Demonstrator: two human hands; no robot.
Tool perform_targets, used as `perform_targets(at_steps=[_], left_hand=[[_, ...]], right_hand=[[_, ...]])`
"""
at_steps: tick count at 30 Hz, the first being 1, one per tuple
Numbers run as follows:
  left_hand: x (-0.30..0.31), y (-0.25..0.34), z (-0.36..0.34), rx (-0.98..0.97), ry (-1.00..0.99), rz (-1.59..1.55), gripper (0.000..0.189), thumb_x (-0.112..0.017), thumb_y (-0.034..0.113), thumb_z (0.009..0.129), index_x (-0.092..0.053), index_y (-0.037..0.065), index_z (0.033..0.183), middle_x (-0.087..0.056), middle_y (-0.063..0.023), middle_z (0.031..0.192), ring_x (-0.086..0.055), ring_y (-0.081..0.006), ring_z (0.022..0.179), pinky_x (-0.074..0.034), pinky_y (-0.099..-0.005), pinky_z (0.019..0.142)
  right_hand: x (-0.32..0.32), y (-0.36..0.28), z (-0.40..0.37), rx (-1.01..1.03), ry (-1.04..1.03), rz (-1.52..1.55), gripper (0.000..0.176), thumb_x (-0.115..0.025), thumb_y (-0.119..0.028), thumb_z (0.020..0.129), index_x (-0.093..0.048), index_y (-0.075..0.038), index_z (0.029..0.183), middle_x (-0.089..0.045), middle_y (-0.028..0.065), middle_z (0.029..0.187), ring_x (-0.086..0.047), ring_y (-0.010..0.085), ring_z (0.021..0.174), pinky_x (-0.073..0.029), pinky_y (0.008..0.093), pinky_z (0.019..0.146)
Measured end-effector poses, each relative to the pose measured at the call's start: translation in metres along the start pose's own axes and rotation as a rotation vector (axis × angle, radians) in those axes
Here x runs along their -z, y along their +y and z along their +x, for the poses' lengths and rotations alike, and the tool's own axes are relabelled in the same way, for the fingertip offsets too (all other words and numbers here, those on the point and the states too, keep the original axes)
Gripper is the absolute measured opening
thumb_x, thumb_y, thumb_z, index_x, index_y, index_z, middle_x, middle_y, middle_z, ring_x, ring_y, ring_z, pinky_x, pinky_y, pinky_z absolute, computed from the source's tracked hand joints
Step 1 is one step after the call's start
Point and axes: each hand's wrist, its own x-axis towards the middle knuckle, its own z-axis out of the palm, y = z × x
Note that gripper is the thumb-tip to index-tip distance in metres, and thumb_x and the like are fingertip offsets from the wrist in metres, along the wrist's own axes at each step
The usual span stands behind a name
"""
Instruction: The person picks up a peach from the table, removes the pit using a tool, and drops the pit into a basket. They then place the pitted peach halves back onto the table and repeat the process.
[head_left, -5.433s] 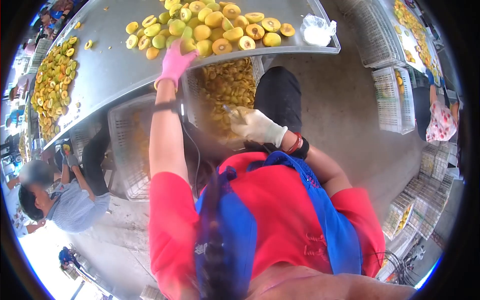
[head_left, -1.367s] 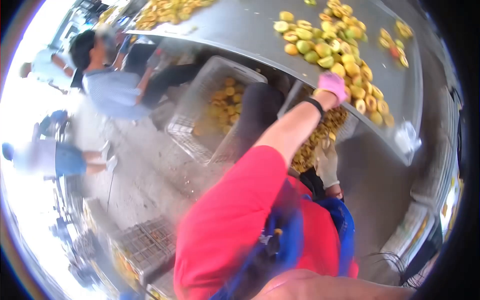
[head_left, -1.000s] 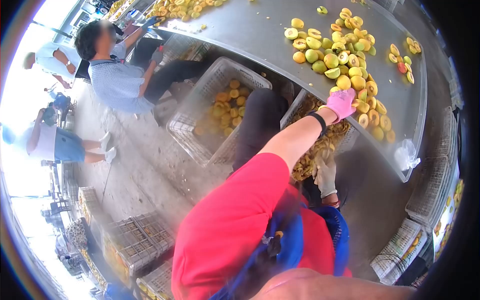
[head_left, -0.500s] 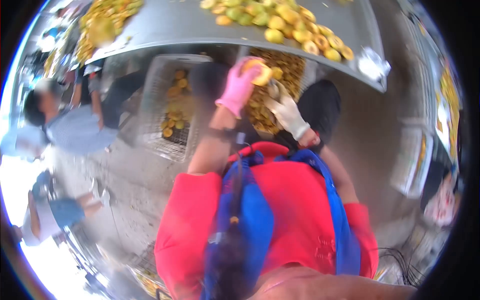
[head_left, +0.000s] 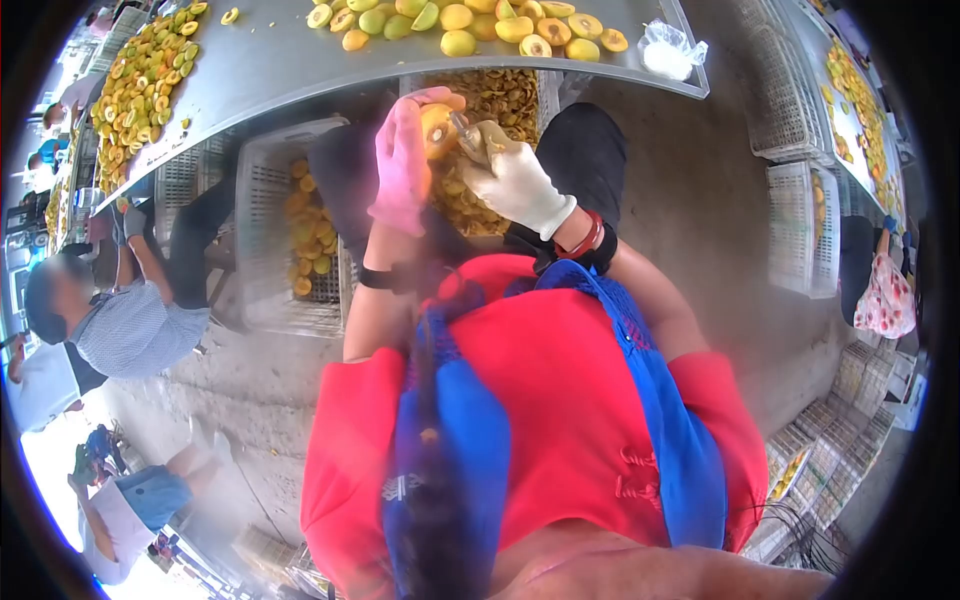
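My left hand (head_left: 402,165), in a pink glove, is closed round a yellow fruit (head_left: 437,125) and holds it just below the near edge of the worktop (head_left: 260,62). The fruit is roundish, with no clear long axis. Its open orange side is turned toward my right hand (head_left: 515,180). The skin side sits against my palm, so I cannot tell much of it.

My right hand, in a white glove, is clamped on a small knife (head_left: 466,133). The knife runs from that hand up and leftward, and its tip meets the open side of the fruit.

Right under both hands stands a crate (head_left: 551,92) filled with small yellow-orange pieces (head_left: 497,92). Just beside it, toward the left end of the worktop, a second crate (head_left: 255,200) holds larger yellow fruits (head_left: 305,220).

Along the worktop's near edge lie whole and halved fruits (head_left: 470,16), with a clear plastic bag (head_left: 668,55) at the right corner. A heap of cut halves (head_left: 135,85) covers the left end.
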Motion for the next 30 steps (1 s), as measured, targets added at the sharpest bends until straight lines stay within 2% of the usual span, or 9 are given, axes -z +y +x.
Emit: perform_targets(at_steps=[7, 10, 13, 16, 19, 22, 25, 28, 30], left_hand=[[-0.016, 0.009, -0.001, 0.046, 0.124, 0.009, 0.074, -0.034, 0.065, 0.101, -0.064, -0.002, 0.106, -0.070, -0.0158, 0.102, -0.068, -0.0257, 0.090, -0.057, -0.0371, 0.083], [-0.020, 0.007, -0.001, 0.034, 0.163, -0.044, 0.076, -0.036, 0.069, 0.099, -0.064, -0.002, 0.102, -0.070, -0.0155, 0.097, -0.069, -0.0261, 0.083, -0.058, -0.0376, 0.078], [-0.029, 0.010, -0.002, 0.008, 0.191, -0.049, 0.078, -0.037, 0.072, 0.096, -0.064, -0.002, 0.101, -0.070, -0.0149, 0.095, -0.068, -0.0259, 0.081, -0.058, -0.0368, 0.075], [-0.037, 0.007, -0.003, -0.030, 0.218, -0.103, 0.075, -0.034, 0.064, 0.102, -0.064, -0.005, 0.100, -0.070, -0.0152, 0.092, -0.067, -0.0223, 0.081, -0.056, -0.0329, 0.075], [-0.035, 0.004, 0.000, -0.005, 0.219, -0.057, 0.077, -0.033, 0.065, 0.102, -0.065, -0.004, 0.097, -0.070, -0.0153, 0.090, -0.067, -0.0227, 0.080, -0.056, -0.0334, 0.075], [-0.038, 0.010, -0.002, 0.051, 0.218, -0.115, 0.075, -0.032, 0.063, 0.103, -0.065, -0.004, 0.094, -0.070, -0.0151, 0.089, -0.068, -0.0230, 0.080, -0.056, -0.0336, 0.075], [-0.039, 0.006, -0.001, 0.077, 0.257, -0.041, 0.075, -0.031, 0.062, 0.103, -0.065, -0.004, 0.092, -0.071, -0.0153, 0.088, -0.068, -0.0233, 0.077, -0.056, -0.0335, 0.073], [-0.041, 0.014, -0.001, 0.159, 0.265, -0.121, 0.075, -0.031, 0.061, 0.103, -0.065, -0.004, 0.092, -0.071, -0.0157, 0.087, -0.067, -0.0235, 0.074, -0.056, -0.0331, 0.070], [-0.041, 0.019, -0.001, 0.191, 0.272, -0.106, 0.074, -0.031, 0.061, 0.103, -0.065, -0.004, 0.091, -0.070, -0.0158, 0.087, -0.067, -0.0235, 0.072, -0.056, -0.0331, 0.068]], right_hand=[[-0.003, -0.003, -0.005, 0.046, -0.053, -0.049, 0.022, -0.064, -0.007, 0.086, -0.051, 0.000, 0.102, -0.063, 0.0242, 0.079, -0.064, 0.0469, 0.076, -0.050, 0.0457, 0.064], [-0.006, -0.002, -0.002, 0.084, -0.086, 0.322, 0.024, -0.064, -0.007, 0.086, -0.052, 0.001, 0.105, -0.064, 0.0247, 0.081, -0.065, 0.0470, 0.078, -0.052, 0.0454, 0.065], [-0.002, -0.011, -0.005, -0.150, -0.174, 0.428, 0.027, -0.064, -0.008, 0.086, -0.053, 0.001, 0.108, -0.066, 0.0250, 0.085, -0.065, 0.0469, 0.081, -0.053, 0.0461, 0.068], [0.000, -0.011, -0.009, -0.063, -0.140, -0.119, 0.044, -0.065, -0.007, 0.085, -0.053, 0.000, 0.126, -0.063, 0.0222, 0.103, -0.066, 0.0378, 0.087, -0.054, 0.0396, 0.072], [-0.003, 0.001, -0.008, 0.092, -0.142, -0.131, 0.047, -0.065, -0.009, 0.085, -0.051, 0.001, 0.128, -0.063, 0.0236, 0.105, -0.067, 0.0390, 0.088, -0.054, 0.0422, 0.074], [-0.002, -0.004, -0.009, 0.088, -0.119, -0.009, 0.032, -0.065, -0.013, 0.084, -0.055, 0.000, 0.111, -0.067, 0.0264, 0.087, -0.065, 0.0469, 0.084, -0.053, 0.0487, 0.070], [0.002, -0.013, -0.009, -0.077, -0.162, -0.030, 0.028, -0.064, -0.013, 0.085, -0.057, 0.000, 0.109, -0.067, 0.0259, 0.090, -0.065, 0.0470, 0.085, -0.053, 0.0488, 0.072], [0.002, -0.003, -0.005, 0.068, -0.196, 0.100, 0.027, -0.062, -0.012, 0.085, -0.059, 0.001, 0.108, -0.067, 0.0256, 0.091, -0.065, 0.0463, 0.087, -0.053, 0.0482, 0.073], [0.009, -0.011, -0.003, -0.155, -0.305, 0.262, 0.028, -0.061, -0.011, 0.085, -0.058, 0.001, 0.110, -0.067, 0.0260, 0.092, -0.065, 0.0454, 0.089, -0.053, 0.0470, 0.074]])
